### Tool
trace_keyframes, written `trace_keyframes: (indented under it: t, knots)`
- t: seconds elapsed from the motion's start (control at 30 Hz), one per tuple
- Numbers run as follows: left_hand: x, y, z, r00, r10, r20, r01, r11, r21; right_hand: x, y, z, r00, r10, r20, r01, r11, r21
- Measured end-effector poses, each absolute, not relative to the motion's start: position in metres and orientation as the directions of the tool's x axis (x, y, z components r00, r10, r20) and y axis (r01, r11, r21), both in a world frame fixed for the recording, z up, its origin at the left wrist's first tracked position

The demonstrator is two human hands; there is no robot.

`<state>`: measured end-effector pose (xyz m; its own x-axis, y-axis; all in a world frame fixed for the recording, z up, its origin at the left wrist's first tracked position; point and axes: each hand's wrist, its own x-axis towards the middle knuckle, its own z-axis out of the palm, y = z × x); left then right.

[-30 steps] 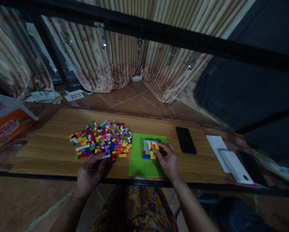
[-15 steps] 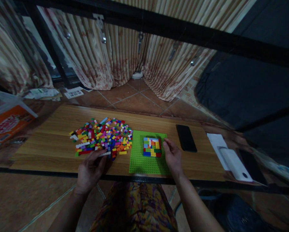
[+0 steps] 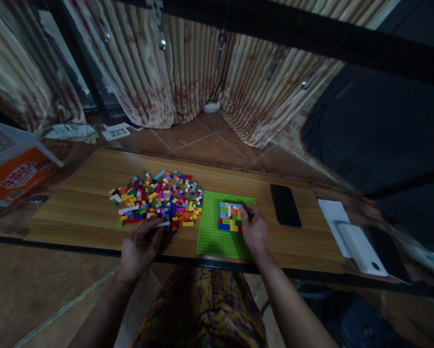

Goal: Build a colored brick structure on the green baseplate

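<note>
My left hand (image 3: 140, 246) pinches a long white toy brick (image 3: 162, 224) at the near edge of a pile of loose coloured bricks (image 3: 159, 195). On the green baseplate (image 3: 209, 244) stands a square block of many-coloured bricks (image 3: 229, 218). Over the right side of that block is my right hand (image 3: 255, 232), its thumb and fingertips closed together at the block's upper right corner. Whether a small brick sits between those fingers cannot be made out. The hand hides part of the block's right edge and of the plate.
A black phone (image 3: 285, 205) lies on the wooden table (image 3: 75, 208) right of the baseplate. Beyond the table's right end are a white device (image 3: 362, 249) and papers (image 3: 335, 222). A clear box with an orange label (image 3: 21, 174) stands at the left.
My right hand has moved left from beside the brick block onto its upper right corner. The left hand keeps the white brick by the pile. The camera view has shifted slightly.
</note>
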<state>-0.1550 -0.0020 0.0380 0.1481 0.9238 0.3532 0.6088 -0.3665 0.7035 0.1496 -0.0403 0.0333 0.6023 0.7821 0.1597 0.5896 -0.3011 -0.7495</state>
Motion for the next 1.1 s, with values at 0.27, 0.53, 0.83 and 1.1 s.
trace_keyframes:
  t: [0.27, 0.53, 0.83, 1.1]
  knots:
    - [-0.155, -0.002, 0.034, 0.129, 0.942, 0.31, 0.605, -0.323, 0.728, 0.145, -0.038, 0.035, 0.559, 0.808, 0.187, 0.655, -0.292, -0.696]
    - [-0.157, -0.003, 0.035, 0.142, 0.941, 0.307, 0.56, -0.333, 0.759, 0.151, -0.038, 0.038, 0.505, 0.852, 0.137, 0.681, -0.296, -0.67]
    - [-0.161, -0.002, 0.028, 0.105, 0.954, 0.282, 0.502, -0.296, 0.813, 0.154, -0.055, 0.047, 0.6, 0.761, 0.248, 0.577, -0.196, -0.793]
    - [-0.145, -0.027, 0.066, 0.316, 0.891, 0.327, 0.435, -0.442, 0.784, 0.076, -0.1, 0.08, 0.22, 0.951, 0.219, 0.628, 0.034, -0.777]
